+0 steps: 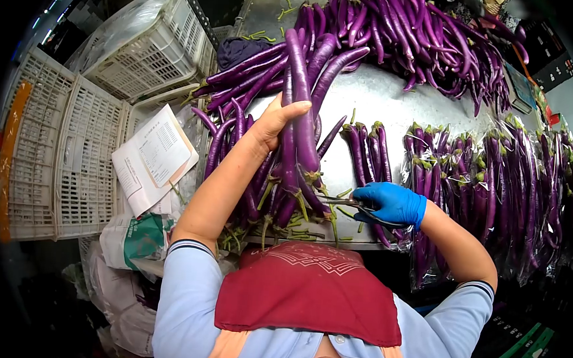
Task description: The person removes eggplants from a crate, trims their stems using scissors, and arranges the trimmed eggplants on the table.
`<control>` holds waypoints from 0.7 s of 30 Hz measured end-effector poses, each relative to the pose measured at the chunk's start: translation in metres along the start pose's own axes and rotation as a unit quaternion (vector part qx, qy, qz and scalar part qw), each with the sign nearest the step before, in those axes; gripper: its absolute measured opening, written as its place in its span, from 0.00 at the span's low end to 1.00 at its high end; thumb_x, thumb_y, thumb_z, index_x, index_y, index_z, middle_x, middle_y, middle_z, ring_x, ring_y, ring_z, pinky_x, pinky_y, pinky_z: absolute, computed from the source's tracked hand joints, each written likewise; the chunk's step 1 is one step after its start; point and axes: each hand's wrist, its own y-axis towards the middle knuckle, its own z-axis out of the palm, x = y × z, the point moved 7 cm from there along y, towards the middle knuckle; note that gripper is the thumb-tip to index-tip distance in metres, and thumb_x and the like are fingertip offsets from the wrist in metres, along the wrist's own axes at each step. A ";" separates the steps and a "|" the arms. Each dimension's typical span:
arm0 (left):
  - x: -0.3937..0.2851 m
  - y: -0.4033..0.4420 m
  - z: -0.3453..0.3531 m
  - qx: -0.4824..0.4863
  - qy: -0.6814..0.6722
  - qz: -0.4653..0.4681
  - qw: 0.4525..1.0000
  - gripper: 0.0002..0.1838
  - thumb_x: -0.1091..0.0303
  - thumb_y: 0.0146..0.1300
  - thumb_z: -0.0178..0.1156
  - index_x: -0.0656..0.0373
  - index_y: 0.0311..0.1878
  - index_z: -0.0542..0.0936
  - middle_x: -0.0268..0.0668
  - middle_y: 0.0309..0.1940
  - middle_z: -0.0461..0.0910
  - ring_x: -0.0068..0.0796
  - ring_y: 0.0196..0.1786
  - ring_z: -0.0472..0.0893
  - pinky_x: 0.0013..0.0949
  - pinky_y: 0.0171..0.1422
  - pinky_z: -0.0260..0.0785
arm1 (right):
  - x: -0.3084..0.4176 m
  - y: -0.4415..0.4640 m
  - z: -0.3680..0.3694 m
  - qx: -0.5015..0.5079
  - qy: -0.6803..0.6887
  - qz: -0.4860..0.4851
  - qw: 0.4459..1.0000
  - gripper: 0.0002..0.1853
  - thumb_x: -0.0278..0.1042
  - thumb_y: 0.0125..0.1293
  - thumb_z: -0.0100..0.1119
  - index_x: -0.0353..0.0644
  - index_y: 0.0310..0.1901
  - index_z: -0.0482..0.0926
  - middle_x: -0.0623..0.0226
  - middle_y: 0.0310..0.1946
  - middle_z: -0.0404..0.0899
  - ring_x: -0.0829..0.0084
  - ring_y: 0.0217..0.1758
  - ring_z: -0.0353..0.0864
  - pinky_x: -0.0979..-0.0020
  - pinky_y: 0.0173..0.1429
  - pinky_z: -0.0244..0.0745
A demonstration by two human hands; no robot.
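My bare left hand (279,121) is closed around a couple of long purple eggplants (304,137), their green stem ends pointing toward me. In a blue glove, my right hand (390,204) grips a pair of scissors (337,200), whose blades reach left toward those stems. Whether the blades are apart is hard to make out. More loose eggplants (220,142) lie under and left of my left hand. Just beyond my right hand, a small row of eggplants (369,151) rests on the metal table (350,104). Cut stem pieces (303,234) are scattered along the near edge.
A large eggplant pile (400,28) covers the table's far side. Bagged eggplants (496,185) in clear plastic line the right. White plastic crates (59,145) stand at the left, with an open paper booklet (155,158) beside them. A plastic bag (135,242) sits below the booklet.
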 end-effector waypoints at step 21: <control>0.005 0.005 0.015 -0.062 -0.027 0.095 0.993 0.23 0.64 0.53 0.63 0.60 0.46 0.63 0.40 0.31 0.73 0.30 0.30 0.78 0.34 0.34 0.76 | -0.004 0.043 0.062 -0.026 0.132 0.029 0.991 0.24 0.50 0.62 0.51 0.40 0.53 0.71 0.48 0.44 0.76 0.52 0.47 0.76 0.62 0.50 0.69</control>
